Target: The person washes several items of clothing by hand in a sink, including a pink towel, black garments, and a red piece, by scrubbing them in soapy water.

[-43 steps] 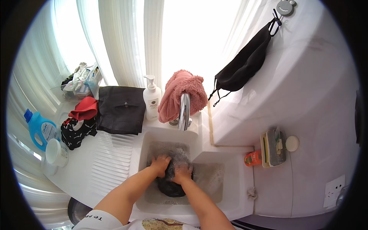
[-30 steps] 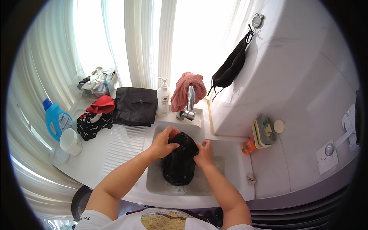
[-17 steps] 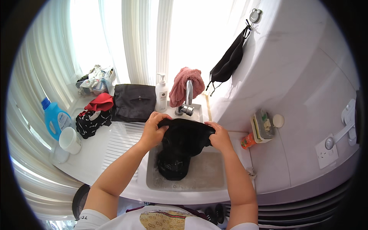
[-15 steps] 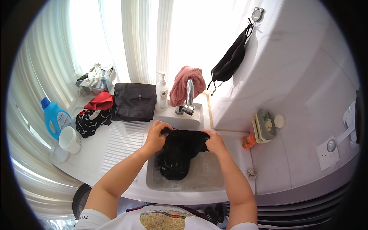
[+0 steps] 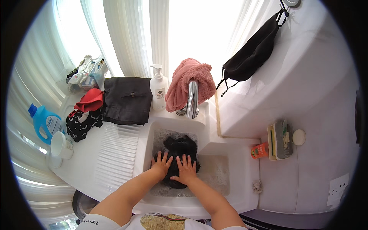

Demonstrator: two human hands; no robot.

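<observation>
Within the sink point(image 5: 251, 184), the right-hand part offers room over murky water, while the left grip point(image 5: 162, 166) and right grip point(image 5: 186, 171) lie over the black cloth point(image 5: 181, 145), only a narrow gap between them. At the back, the tap point(image 5: 193, 99) and pink towel point(image 5: 184, 81) obstruct, with the pump bottle point(image 5: 158, 94) just beside; the wall point(image 5: 245, 119) juts in at back right. Leftward, the ridged surface point(image 5: 117, 157) allows passage up to the folded dark garment point(image 5: 127, 101).
</observation>
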